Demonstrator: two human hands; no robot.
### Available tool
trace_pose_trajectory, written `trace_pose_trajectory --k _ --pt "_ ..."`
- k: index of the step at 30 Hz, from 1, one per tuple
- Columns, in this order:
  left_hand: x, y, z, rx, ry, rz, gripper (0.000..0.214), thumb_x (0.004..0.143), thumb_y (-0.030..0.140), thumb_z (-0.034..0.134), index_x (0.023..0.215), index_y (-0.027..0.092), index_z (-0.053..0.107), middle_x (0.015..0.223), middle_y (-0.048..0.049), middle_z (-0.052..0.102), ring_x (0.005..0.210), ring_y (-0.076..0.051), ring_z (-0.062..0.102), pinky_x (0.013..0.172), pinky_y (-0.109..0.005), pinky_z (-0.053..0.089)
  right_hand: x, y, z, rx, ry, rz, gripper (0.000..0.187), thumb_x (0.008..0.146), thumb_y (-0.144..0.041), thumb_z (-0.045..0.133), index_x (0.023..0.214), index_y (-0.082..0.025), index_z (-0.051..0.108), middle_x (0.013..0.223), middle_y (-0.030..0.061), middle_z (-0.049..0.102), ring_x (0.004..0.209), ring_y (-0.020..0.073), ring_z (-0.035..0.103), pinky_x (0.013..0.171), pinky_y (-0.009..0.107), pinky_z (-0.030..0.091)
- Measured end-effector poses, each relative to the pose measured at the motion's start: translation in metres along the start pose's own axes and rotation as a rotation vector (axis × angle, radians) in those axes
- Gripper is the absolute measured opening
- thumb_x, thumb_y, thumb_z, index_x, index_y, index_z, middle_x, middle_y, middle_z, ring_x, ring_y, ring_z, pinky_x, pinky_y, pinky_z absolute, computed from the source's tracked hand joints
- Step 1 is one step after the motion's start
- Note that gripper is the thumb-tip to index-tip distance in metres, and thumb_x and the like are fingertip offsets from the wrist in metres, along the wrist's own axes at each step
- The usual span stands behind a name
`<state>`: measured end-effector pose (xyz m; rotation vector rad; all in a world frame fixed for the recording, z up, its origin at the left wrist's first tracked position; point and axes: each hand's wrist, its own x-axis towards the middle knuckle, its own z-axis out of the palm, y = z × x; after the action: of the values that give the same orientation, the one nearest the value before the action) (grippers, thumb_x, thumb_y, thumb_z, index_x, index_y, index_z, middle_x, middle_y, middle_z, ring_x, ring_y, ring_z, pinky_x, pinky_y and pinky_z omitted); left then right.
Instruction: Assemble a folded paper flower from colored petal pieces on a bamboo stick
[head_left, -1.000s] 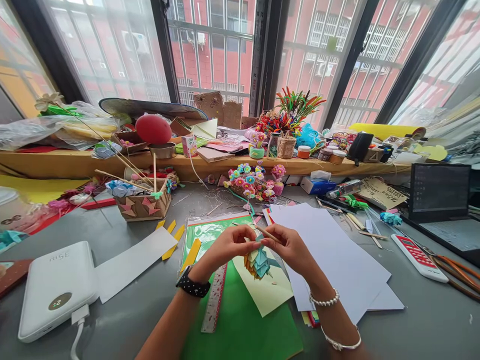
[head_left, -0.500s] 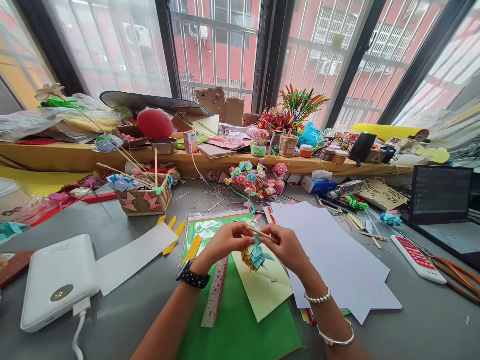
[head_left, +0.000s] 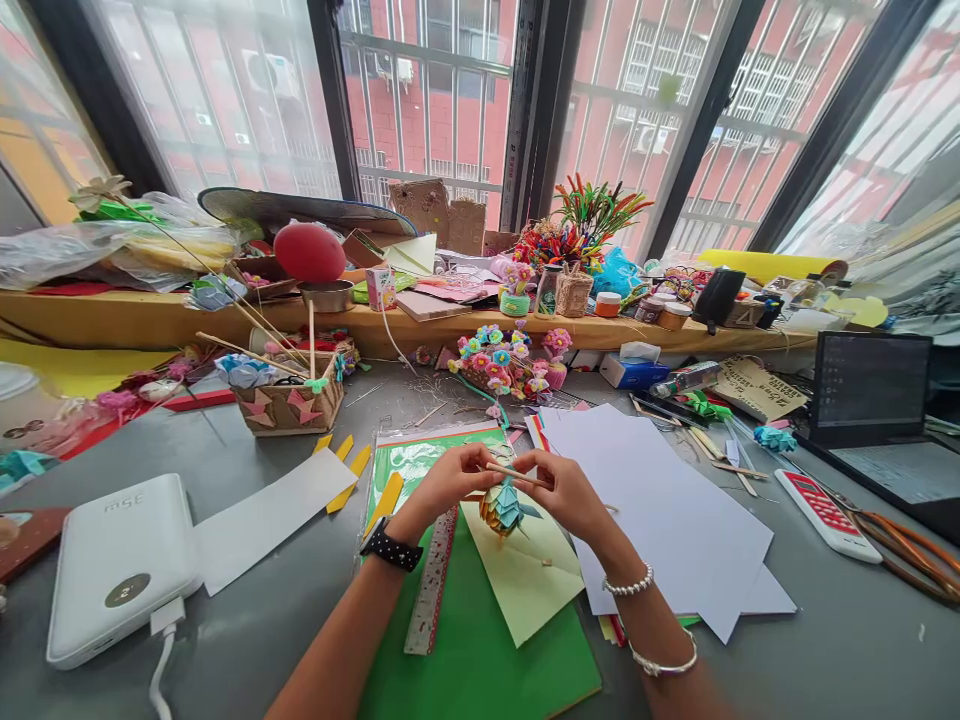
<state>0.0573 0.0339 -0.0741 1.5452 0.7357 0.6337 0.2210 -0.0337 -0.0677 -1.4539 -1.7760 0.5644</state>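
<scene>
Over the middle of the grey table, my left hand [head_left: 450,480] and my right hand [head_left: 566,490] pinch the two ends of a thin wooden stick [head_left: 514,474]. A folded paper piece in teal, yellow and orange [head_left: 501,507] hangs from the stick between them. Both hands have their fingers closed. Below lie a pale green sheet [head_left: 529,585], a green card [head_left: 480,650] and a metal ruler [head_left: 433,592]. My left wrist wears a black watch and my right wrist carries bead bracelets.
White paper sheets [head_left: 667,510] spread to the right. A white power bank [head_left: 116,565] lies at the left, a calculator [head_left: 825,515] and laptop [head_left: 874,395] at the right. A cardboard box of sticks [head_left: 289,405], paper flowers [head_left: 506,365] and a cluttered wooden ledge [head_left: 390,325] fill the back.
Both hands with the stick and folded piece have shifted slightly away from me and lifted; the paper piece has turned a little on the stick.
</scene>
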Motion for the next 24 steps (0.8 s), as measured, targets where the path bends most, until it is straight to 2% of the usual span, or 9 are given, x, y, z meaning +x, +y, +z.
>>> trace_pose_trajectory --k 10,19,24 --pt "-0.004 -0.001 -0.008 0.019 -0.053 -0.070 0.024 0.061 0.032 0.066 0.068 0.013 0.054 0.059 0.0034 0.052 0.053 -0.009 0.048 0.051 -0.021 0.037 -0.001 0.001 0.006 -0.003 -0.002 0.035 0.010 0.072 -0.021 0.058 0.079 -0.014 0.062 0.065 -0.0010 0.061 0.046 0.0068 0.040 0.044 0.019 0.030" --pt "-0.002 0.000 -0.002 0.131 0.040 -0.028 0.017 0.061 0.027 0.063 0.061 0.014 0.052 0.054 0.0050 0.048 0.052 -0.009 0.044 0.047 -0.020 0.034 -0.002 0.001 0.016 -0.082 0.072 0.026 0.009 0.073 -0.018 0.054 0.077 -0.017 0.062 0.068 0.0005 0.064 0.051 0.0102 0.048 0.047 0.021 0.034" --pt "-0.002 0.004 -0.003 0.181 0.058 0.002 0.017 0.059 0.026 0.064 0.057 0.015 0.051 0.054 0.0042 0.050 0.054 -0.010 0.046 0.049 -0.021 0.033 -0.003 0.002 0.019 -0.125 0.102 0.012 0.008 0.073 -0.018 0.053 0.075 -0.018 0.061 0.061 0.0000 0.060 0.053 0.0122 0.048 0.050 0.022 0.034"
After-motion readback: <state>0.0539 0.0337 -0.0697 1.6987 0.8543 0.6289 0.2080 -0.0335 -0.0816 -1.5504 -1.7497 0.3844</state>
